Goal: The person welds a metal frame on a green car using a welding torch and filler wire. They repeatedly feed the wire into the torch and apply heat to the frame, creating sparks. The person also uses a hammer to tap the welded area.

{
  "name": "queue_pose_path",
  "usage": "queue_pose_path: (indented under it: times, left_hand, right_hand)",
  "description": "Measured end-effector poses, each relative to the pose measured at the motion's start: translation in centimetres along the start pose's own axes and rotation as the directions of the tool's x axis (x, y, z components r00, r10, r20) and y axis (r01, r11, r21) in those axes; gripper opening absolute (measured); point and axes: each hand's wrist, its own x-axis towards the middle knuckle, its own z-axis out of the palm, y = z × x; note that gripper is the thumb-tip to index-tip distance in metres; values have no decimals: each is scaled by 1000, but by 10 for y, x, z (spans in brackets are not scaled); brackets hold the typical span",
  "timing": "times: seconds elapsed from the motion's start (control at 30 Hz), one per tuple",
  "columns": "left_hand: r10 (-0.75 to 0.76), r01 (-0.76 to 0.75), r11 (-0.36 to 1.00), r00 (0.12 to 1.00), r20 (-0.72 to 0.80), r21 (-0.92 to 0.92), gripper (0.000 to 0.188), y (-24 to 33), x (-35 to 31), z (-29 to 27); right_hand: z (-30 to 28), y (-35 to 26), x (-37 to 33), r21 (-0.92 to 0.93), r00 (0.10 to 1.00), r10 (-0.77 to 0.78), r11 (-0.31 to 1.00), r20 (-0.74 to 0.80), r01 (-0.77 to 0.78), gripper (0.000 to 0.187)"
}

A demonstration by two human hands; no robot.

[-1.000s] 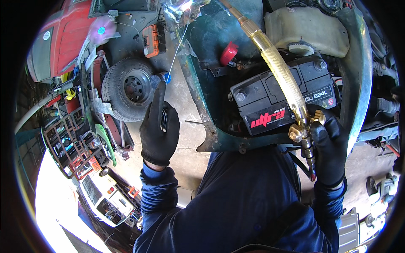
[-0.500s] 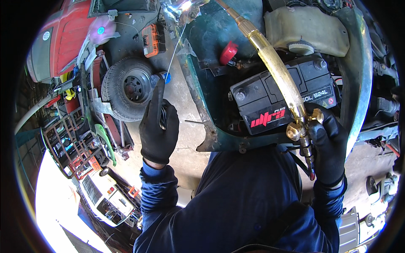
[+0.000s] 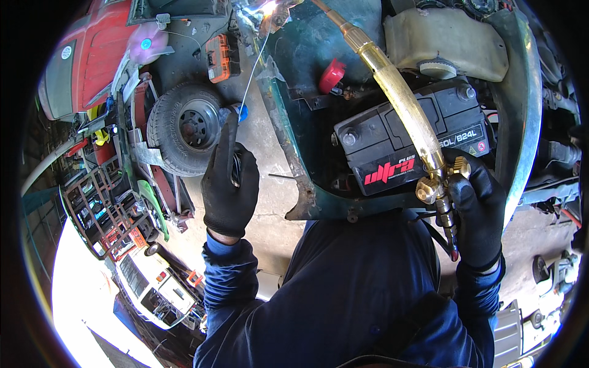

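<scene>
In a black glove, my right hand (image 3: 478, 208) is closed round the valve end of a brass gas welding torch (image 3: 402, 98). The torch slants up and left, its copper tip near a bright glow on the metal panel edge (image 3: 270, 15) at the top. My left hand (image 3: 230, 184), also gloved in black, pinches a thin filler rod (image 3: 255, 69) with the index finger stretched along it. The rod's far end reaches up to the glow, where glare hides the exact contact. Beneath the torch lies a black car battery (image 3: 411, 135) in the green vehicle body (image 3: 362, 208).
A pale plastic tank (image 3: 448, 46) sits beyond the battery, with a red cap (image 3: 332, 75) to its left. On the floor at left are a wheel (image 3: 190, 122) and an orange toolbox (image 3: 222, 58). A red vehicle (image 3: 92, 49) stands far left, a white one (image 3: 156, 285) behind.
My left hand and the rod have shifted very slightly. The torch and my right hand stay almost where they were; the glow at the tip has changed a little in shape.
</scene>
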Motion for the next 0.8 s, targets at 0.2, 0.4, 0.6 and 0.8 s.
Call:
queue_pose_path:
  times: [0.2, 0.4, 0.6, 0.8]
  left_hand:
    - [6, -6, 1000, 1000, 0, -15, 65, 0, 0, 0]
    - [9, -9, 1000, 1000, 5, -2, 64, -1, 1, 0]
    - [-7, 7, 1000, 1000, 7, -19, 64, -1, 0, 1]
    - [3, -3, 1000, 1000, 8, -9, 64, -2, 0, 1]
  right_hand:
    - [-3, -2, 2, -85, 999, -17, 996, 45, 21, 44]
    - [-2, -2, 0, -154, 1000, 8, 988, 24, -4, 50]
    - [-3, -3, 1, -65, 1000, -13, 998, 27, 15, 42]
    - [-2, -4, 1, -11, 998, 16, 1000, 56, -15, 43]
